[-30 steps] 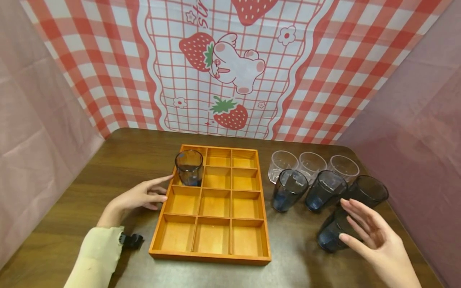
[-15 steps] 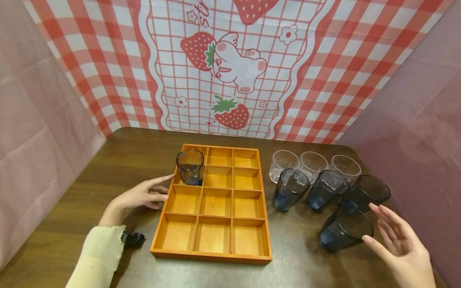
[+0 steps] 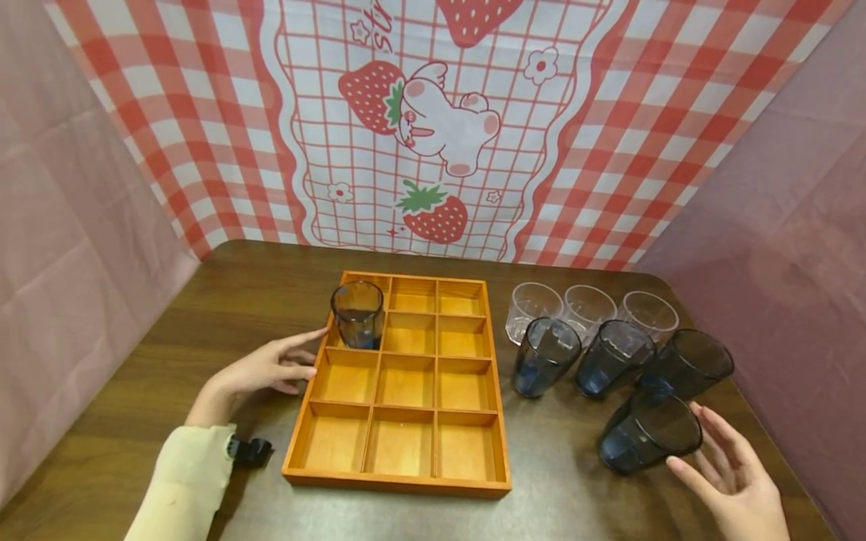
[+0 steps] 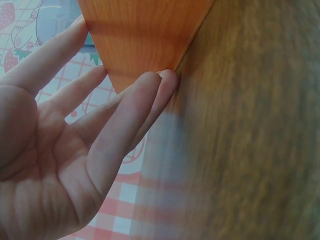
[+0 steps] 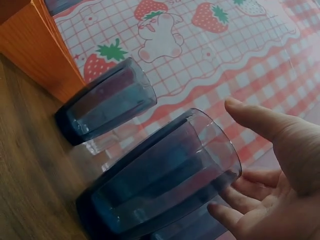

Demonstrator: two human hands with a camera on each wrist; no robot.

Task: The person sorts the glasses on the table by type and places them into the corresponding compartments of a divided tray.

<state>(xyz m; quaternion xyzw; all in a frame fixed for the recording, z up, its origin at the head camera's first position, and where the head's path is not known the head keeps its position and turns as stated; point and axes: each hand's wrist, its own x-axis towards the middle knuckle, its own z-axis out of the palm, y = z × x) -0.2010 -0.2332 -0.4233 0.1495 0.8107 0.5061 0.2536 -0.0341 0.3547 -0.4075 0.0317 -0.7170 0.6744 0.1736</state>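
1. One brown wooden table [image 3: 555, 481] fills the lower part of the scene; its far corners are rounded, its grain is visible, and a pale shine lies on the near part.
2. Behind the far edge hangs a checked cloth [image 3: 433, 210], red and white, printed with strawberries, flowers and a white animal.
3. A pinkish curtain [image 3: 81, 188] closes the left side, and a mauve curtain [image 3: 758, 218] closes the right side.
4. Near the middle of the table lies a wooden tray [image 3: 395, 484] with twelve compartments; a tinted glass [image 3: 358, 312] stands in its left column, second row from the far side.
5. To the right of the tray are three clear glasses [image 3: 533, 304] in a far row, three dark glasses [image 3: 546, 357] just in front, and nearer a single dark glass [image 3: 643, 436].
6. The left hand [image 3: 267, 366], below a pale sleeve [image 3: 183, 466] and a black strap [image 3: 250, 451], has its fingers spread and touches the tray's left side.
7. The right hand [image 3: 734, 473] is spread beside the rim of the single dark glass, thumb apart from it; I cannot tell whether the other fingers touch.
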